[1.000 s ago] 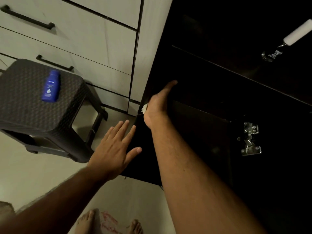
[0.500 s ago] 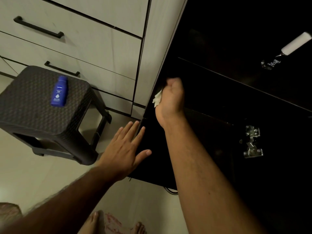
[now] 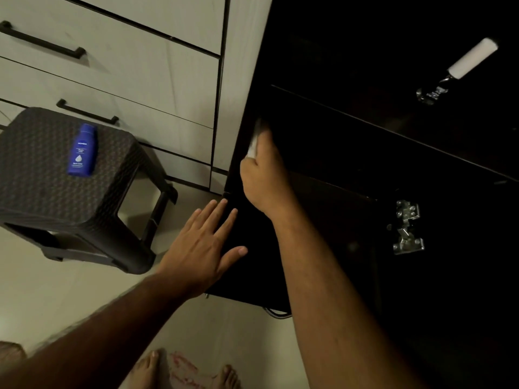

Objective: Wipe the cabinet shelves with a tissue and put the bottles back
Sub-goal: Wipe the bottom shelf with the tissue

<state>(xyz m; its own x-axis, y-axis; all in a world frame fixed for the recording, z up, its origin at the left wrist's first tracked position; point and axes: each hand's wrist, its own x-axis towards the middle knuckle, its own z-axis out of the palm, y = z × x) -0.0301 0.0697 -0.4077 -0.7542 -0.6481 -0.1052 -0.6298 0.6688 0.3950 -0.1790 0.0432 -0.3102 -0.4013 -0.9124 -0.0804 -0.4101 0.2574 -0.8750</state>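
Observation:
Inside the dark open cabinet (image 3: 365,153), my right hand (image 3: 264,175) grips a white tissue (image 3: 254,141) and presses it against the left inner wall, by a shelf edge. My left hand (image 3: 205,248) is flat, fingers straight and spread, against the dark cabinet door (image 3: 247,276) at its lower left. A blue lotion bottle (image 3: 82,150) lies on its side on top of a dark woven stool (image 3: 56,197) at the left, well apart from both hands. The shelves themselves are too dark to make out.
Pale drawers with black bar handles (image 3: 45,40) fill the upper left. A metal hinge (image 3: 407,228) is fixed inside the cabinet at the right, and a white-handled object (image 3: 471,58) sits on an upper shelf. My bare feet (image 3: 224,374) stand on the pale floor.
My right hand has curled round the tissue and moved it up along the cabinet's left inner wall. My left hand stays flat on the door. The view has shifted a little.

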